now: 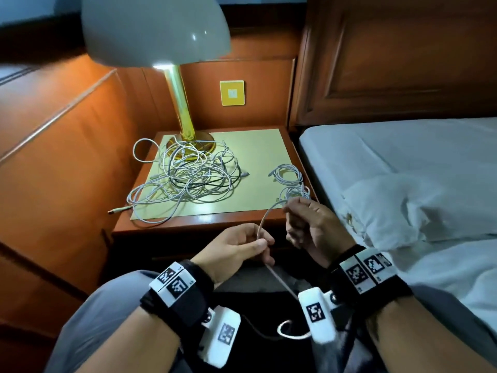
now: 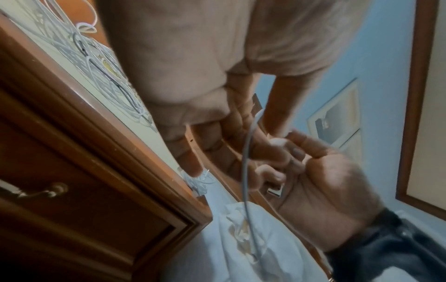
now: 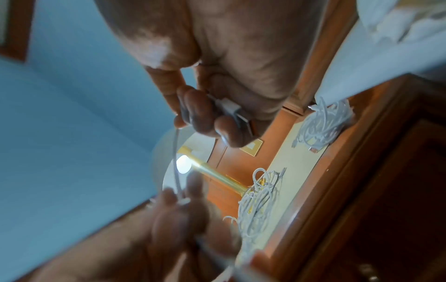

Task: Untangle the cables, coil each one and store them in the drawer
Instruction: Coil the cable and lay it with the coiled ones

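Coiling stage, one cable in hand. The right hand point(image 1: 314, 224) grips the plug end of a white cable point(image 1: 262, 222), the connector pinched between its fingers point(image 3: 205, 114); the left hand point(image 1: 239, 246) pinches the same cable lower down, the slack trailing over the lap to a loose end point(image 1: 285, 329); the tangled heap point(image 1: 185, 179) lies across the middle and left of the nightstand top point(image 1: 266, 146), against the lamp base point(image 1: 191, 141); two finished coils point(image 1: 289, 175) sit near its right edge; the drawer front point(image 2: 72, 190) below appears closed. Judged step: winding the freed cable into loops. The next move probably calls for feeding slack from the left hand round the right, keeping loops even, then opening the drawer.
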